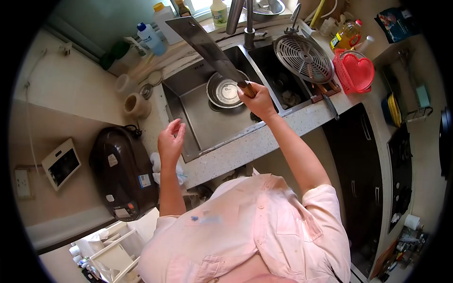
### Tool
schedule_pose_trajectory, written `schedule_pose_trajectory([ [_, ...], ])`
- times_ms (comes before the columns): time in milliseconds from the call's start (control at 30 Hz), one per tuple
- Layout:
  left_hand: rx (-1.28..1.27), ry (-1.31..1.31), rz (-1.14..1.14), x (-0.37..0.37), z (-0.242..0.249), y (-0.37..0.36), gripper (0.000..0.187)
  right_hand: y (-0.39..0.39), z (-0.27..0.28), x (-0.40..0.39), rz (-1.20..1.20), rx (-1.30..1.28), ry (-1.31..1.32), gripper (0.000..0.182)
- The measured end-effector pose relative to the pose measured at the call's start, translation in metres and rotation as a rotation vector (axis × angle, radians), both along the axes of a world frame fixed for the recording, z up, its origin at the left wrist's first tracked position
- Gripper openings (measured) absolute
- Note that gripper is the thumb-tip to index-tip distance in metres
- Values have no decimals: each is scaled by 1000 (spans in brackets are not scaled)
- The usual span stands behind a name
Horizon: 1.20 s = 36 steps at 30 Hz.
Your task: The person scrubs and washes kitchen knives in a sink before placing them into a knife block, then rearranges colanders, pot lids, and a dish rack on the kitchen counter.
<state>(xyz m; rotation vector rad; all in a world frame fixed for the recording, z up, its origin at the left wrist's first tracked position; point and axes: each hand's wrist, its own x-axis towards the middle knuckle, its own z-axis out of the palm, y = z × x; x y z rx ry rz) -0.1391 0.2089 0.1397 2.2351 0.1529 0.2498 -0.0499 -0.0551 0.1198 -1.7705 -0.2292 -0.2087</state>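
A large cleaver (206,48) is gripped by its wooden handle in my right hand (258,101), its wide blade pointing up and to the left over the sink. My left hand (171,138) hangs near the left front edge of the steel sink (196,115), empty, with its fingers bent and apart. A round metal bowl (227,90) sits in the left basin, partly hidden behind the blade and handle. The faucet (249,35) stands behind the two basins.
A round slotted metal rack (304,57) lies over the right basin. Beside it are a red basket (347,75) and an oil bottle (347,35). Several bottles line the windowsill. A dark rice cooker (123,172) and a stone mortar (136,106) stand at the left.
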Motion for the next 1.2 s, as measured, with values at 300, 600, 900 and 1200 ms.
schedule_pose_trajectory([
  [300, 50, -14, 6, -3, 3, 1, 31, 1, 16, 7, 26, -19, -66, 21],
  [600, 69, 10, 66, -15, -3, 12, 29, -2, -44, 6, -60, -188, 29, 20],
  [900, 39, -65, 114, -3, -7, 18, 26, -8, 62, -13, 107, -77, 0, 22],
  [1200, -550, 377, -569, 5, -32, -113, 28, -110, -15, -96, -532, -929, -37, 11],
])
